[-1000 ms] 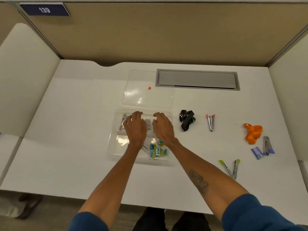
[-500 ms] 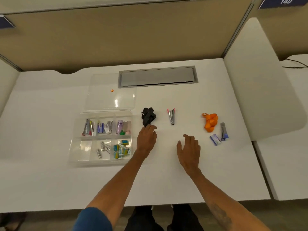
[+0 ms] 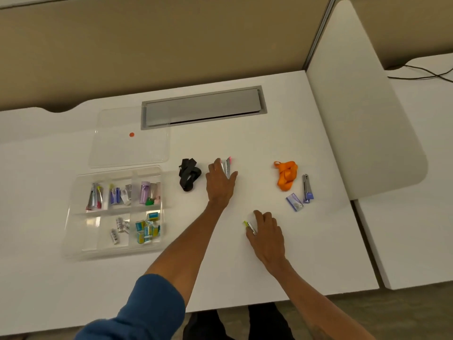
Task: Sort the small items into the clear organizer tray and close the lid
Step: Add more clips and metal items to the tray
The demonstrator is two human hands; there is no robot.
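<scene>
Two hands, left hand [image 3: 220,182], right hand [image 3: 267,236], one organizer tray [image 3: 73,231], two straps

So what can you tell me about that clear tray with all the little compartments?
The clear tray looks like transparent plastic, split into two rows of three compartments. It sits flat on the white desk, open, with its lid lying flat just behind it. The back row holds small metal tools with coloured tips; the front row holds small silver pieces in the middle and blue and yellow boxes on the right. Neither hand touches it.
</scene>
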